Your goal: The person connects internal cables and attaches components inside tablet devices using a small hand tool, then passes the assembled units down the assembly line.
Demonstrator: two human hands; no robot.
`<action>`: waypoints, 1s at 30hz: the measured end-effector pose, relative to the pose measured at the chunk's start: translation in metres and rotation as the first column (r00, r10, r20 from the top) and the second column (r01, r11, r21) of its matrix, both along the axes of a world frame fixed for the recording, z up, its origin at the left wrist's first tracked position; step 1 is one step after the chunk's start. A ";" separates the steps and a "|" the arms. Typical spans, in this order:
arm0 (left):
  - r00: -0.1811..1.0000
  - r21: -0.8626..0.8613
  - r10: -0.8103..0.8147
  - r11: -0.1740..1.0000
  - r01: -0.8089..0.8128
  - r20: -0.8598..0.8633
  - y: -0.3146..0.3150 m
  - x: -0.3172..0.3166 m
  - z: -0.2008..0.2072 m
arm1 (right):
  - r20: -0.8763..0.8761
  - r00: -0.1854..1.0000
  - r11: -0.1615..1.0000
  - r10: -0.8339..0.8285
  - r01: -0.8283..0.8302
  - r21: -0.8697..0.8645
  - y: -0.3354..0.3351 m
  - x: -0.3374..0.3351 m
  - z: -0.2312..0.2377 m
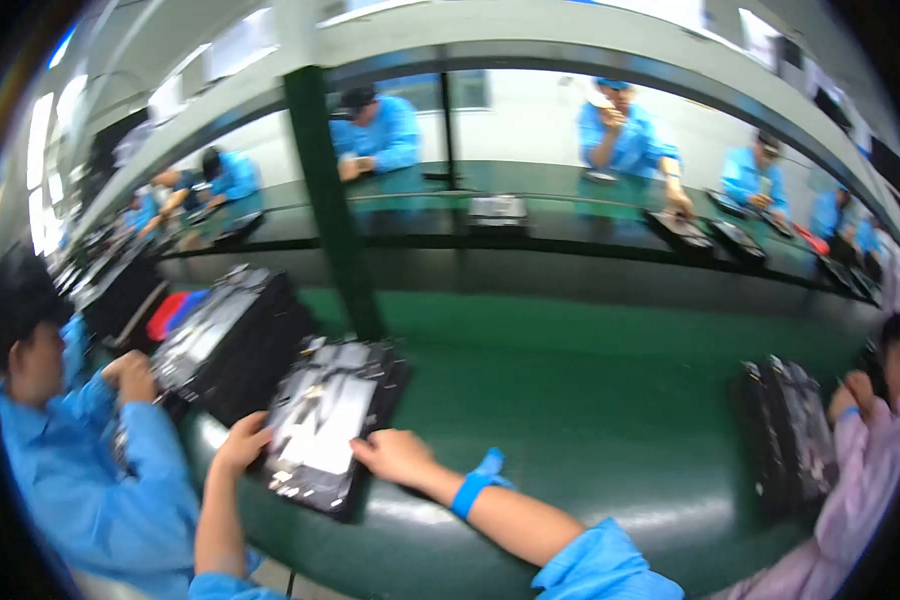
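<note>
The left hand and right hand pinch opposite edges of the black tray on the surface, beside a stack, seemingly positioning it, which calls for an even grip.

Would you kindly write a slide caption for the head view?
The person's left hand and right hand at opposite sides of a black tray on a green workbench.
</note>
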State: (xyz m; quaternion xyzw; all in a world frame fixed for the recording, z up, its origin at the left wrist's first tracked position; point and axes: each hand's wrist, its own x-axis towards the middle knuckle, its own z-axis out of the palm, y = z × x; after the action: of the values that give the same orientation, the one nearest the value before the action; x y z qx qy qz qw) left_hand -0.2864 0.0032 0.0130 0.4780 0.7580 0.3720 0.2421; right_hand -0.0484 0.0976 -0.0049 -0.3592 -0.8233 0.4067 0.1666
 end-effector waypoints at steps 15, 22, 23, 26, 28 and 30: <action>0.217 0.181 -0.974 0.203 0.962 -0.063 0.069 0.391 0.027 | 0.106 0.524 0.508 -0.845 0.723 0.468 0.024 0.393 0.117; 0.228 0.223 -0.962 0.192 0.956 -0.147 0.059 0.585 0.025 | 0.431 -0.174 0.172 -0.886 0.738 0.652 -0.010 0.555 0.079; 0.229 0.227 -0.964 0.194 0.954 -0.138 0.061 0.595 0.026 | 0.520 -0.179 0.212 -0.835 0.768 0.605 -0.011 0.568 0.074; 0.427 0.010 -0.897 0.431 0.902 0.118 0.065 0.611 0.020 | 0.588 -0.012 0.320 -0.809 0.830 0.457 -0.010 0.589 0.067; 0.466 -0.004 -0.872 0.471 0.882 0.149 0.063 0.618 0.022 | 0.564 0.075 0.357 -0.822 0.840 0.409 -0.011 0.599 0.072; 0.503 -0.008 -0.836 0.515 0.857 0.220 0.061 0.619 0.019 | 0.523 0.126 0.332 -0.843 0.887 0.322 -0.012 0.602 0.072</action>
State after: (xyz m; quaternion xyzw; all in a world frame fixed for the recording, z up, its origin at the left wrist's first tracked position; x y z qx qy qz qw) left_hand 0.3331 0.0644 0.0322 0.7352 0.4205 0.2046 0.4907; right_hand 0.5536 0.0852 0.0673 -0.8812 -0.4498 0.1205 0.0816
